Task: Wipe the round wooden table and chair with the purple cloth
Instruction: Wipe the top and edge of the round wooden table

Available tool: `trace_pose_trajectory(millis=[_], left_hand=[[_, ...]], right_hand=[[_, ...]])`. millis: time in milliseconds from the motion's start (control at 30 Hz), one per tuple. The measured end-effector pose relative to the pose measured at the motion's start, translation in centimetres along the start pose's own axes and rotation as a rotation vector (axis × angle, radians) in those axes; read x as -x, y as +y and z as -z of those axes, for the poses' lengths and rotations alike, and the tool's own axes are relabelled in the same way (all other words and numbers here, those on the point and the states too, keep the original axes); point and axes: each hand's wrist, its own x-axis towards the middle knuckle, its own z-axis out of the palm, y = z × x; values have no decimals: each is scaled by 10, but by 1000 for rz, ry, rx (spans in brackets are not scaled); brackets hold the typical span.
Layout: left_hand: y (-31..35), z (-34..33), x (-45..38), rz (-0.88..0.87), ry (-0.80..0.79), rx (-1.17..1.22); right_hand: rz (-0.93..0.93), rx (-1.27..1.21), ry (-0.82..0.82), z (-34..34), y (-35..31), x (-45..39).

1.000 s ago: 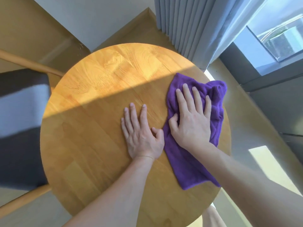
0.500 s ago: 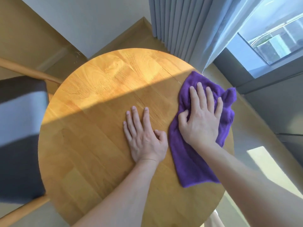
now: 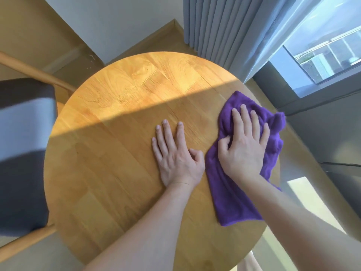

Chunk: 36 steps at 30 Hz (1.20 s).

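The round wooden table (image 3: 117, 173) fills the middle of the view, its far half in sunlight. The purple cloth (image 3: 234, 198) lies on the table's right side, bunched at its far end near the rim. My right hand (image 3: 242, 147) presses down on the cloth with straight, spread fingers, the thumb bent against the fabric. My left hand (image 3: 175, 157) rests flat on the bare wood just left of the cloth, fingers straight. The chair (image 3: 23, 153), with a dark grey seat cushion and a light wooden frame, stands to the left of the table.
Grey pleated curtains (image 3: 224, 32) hang just beyond the table's far right rim, with a window (image 3: 322, 51) further right. A white wall (image 3: 117, 22) stands behind the table. Wooden floor (image 3: 316, 208) shows to the right.
My right hand has slid the cloth to the right, toward the table's right rim, bunching its far end. My left hand has stayed flat on the wood.
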Motion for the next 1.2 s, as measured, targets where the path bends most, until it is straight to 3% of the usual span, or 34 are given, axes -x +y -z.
trace_pose_trajectory(millis=[67, 233, 300, 367, 567, 633, 800, 867, 933, 1100, 1200], left_hand=[[0, 1, 0, -5, -5, 6], [1, 1, -1, 0, 7, 17], [3, 1, -2, 6, -3, 16], [3, 0, -3, 6, -3, 14], [-2, -1, 0, -14, -6, 7], [-1, -1, 0, -19, 5, 3], [0, 0, 0, -8, -5, -3], [1, 0, -1, -2, -6, -13], [1, -1, -1, -6, -10, -24], [2, -1, -1, -13, -3, -29], [2, 0, 0, -24, 16, -25]], right_hand=[[-4, 45, -39, -7, -14, 24], [602, 175, -196, 12, 45, -1], [699, 170, -226, 19, 68, -28], [604, 135, -189, 18, 72, -39], [-202, -43, 47, 5, 28, -15], [-171, 23, 18, 1, 19, 3], [537, 177, -187, 14, 67, 19], [660, 171, -224, 20, 85, -2], [581, 132, -197, 22, 87, -8], [-19, 68, -33, 6, 42, 43], [-50, 110, -58, -1, 25, 70]])
